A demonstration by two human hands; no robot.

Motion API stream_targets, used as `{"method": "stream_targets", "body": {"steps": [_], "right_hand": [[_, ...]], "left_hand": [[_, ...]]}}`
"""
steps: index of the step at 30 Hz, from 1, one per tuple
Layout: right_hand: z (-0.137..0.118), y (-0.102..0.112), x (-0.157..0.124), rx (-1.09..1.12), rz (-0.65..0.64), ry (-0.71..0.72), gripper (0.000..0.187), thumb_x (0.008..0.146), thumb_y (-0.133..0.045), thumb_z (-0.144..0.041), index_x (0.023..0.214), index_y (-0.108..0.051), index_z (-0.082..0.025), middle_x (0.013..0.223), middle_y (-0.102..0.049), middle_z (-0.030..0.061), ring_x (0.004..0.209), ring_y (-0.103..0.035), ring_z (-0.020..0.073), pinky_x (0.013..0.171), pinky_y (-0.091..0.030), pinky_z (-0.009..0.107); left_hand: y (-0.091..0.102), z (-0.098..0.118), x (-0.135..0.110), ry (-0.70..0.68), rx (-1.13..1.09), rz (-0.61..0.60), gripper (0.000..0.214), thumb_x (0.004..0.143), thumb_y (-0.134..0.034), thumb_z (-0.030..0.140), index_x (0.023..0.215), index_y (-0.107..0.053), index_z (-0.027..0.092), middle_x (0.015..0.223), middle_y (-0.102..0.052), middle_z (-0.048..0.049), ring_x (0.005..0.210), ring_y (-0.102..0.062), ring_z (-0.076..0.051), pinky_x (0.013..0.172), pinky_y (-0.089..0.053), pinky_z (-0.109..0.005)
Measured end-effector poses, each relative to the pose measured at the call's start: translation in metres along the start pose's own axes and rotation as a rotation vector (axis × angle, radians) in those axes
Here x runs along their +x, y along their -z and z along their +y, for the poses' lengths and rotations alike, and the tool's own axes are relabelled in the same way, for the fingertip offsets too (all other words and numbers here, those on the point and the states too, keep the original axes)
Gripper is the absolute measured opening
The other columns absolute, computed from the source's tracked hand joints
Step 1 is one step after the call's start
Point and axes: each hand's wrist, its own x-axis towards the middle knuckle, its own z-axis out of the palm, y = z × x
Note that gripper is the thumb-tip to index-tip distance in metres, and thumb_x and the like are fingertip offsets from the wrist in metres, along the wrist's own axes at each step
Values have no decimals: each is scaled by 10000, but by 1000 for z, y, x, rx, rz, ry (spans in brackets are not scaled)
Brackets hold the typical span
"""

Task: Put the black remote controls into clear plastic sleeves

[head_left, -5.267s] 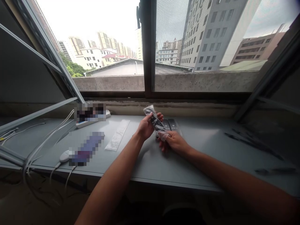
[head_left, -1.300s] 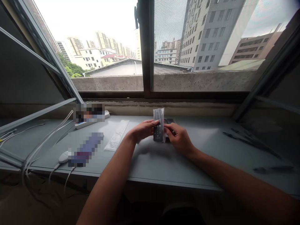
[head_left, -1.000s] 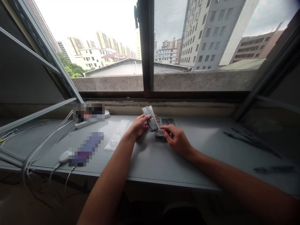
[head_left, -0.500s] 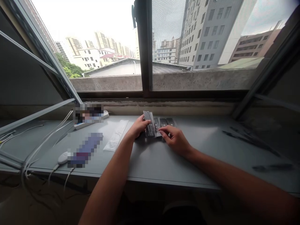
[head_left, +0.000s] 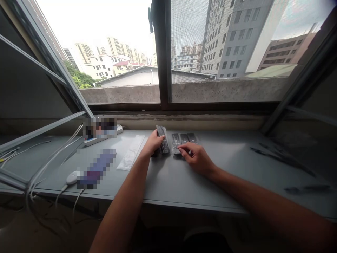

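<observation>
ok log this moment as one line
left hand: holding wrapped remote | right hand: at leftmost remote in row of three | plastic packet: on desk

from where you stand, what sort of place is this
Probably an indoor workspace in a city: a long grey table runs along below a window, with tall buildings outside.
</observation>
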Motion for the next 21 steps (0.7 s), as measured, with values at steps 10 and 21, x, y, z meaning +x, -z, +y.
{"method": "stream_targets", "body": {"steps": [10, 21], "right_hand": [[-2, 0, 0, -20, -10, 16, 153, 1057, -650, -256, 1086, -798, -227, 939, -779, 50, 823, -708, 214, 725, -543, 337], [-3, 1, 2, -24, -20, 37, 153, 1056, -640, -256, 1062, -791, -231, 929, -777, 51, 815, -707, 218, 700, -544, 334]], "left_hand": [[-22, -9, -5, 5, -114, -204, 737, 853, -734, 183, 1561, -532, 187, 1457, -693, -178, 1344, -670, -319, 1173, -518, -470], [-36, -5, -3, -67, 272, -124, 960, 751, -615, 45, 1686, -396, 72, 1817, -274, -227, 1723, -179, -328, 1391, -172, -433]]}}
